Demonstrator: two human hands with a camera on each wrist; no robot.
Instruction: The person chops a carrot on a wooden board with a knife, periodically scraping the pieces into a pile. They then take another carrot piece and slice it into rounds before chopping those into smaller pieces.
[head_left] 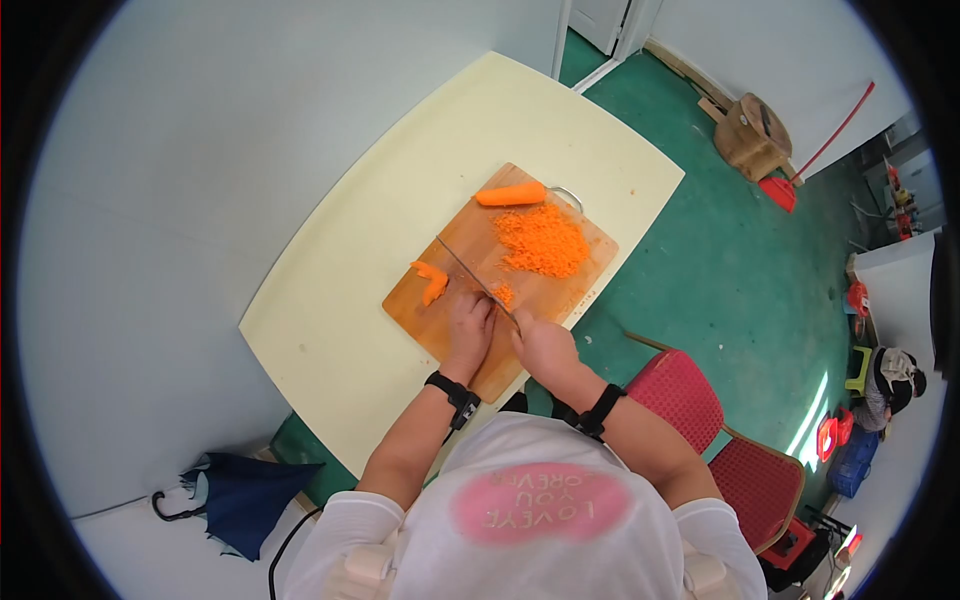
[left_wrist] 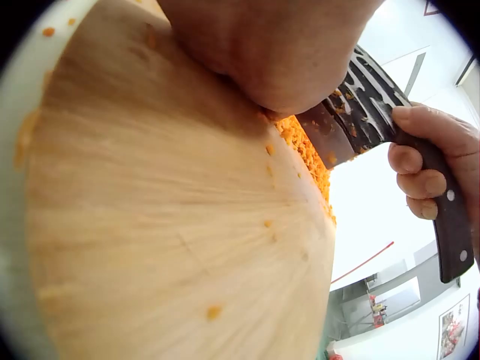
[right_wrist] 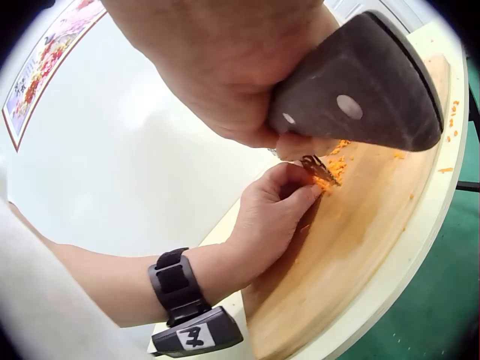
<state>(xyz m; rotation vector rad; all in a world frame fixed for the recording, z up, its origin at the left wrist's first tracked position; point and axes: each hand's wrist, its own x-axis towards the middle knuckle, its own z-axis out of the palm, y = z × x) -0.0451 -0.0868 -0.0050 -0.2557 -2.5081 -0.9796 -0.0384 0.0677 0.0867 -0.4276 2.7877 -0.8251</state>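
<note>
My right hand (head_left: 546, 345) grips the dark riveted handle of a kitchen knife (left_wrist: 454, 217). Its broad blade slants across the wooden cutting board (head_left: 420, 322), with carrot bits stuck to its dark textured side in the left wrist view. Beside the blade, my left hand (head_left: 468, 325) has its fingers bent, thumb and fingertips (right_wrist: 306, 193) pinching carrot at the board; most of that piece is hidden. Small diced carrot (head_left: 503, 293) lies across the blade. A peeled carrot (head_left: 511, 194) and a heap of finely chopped carrot (head_left: 543, 241) lie farther up; carrot slices (head_left: 432, 284) lie left.
The board rests on a pale yellow table (head_left: 360, 250) against a wall, its metal handle (head_left: 568, 197) at the far end. Carrot crumbs dot the table edge. Red chairs (head_left: 680, 400) stand to the right, and a dark blue umbrella (head_left: 250, 500) leans at lower left.
</note>
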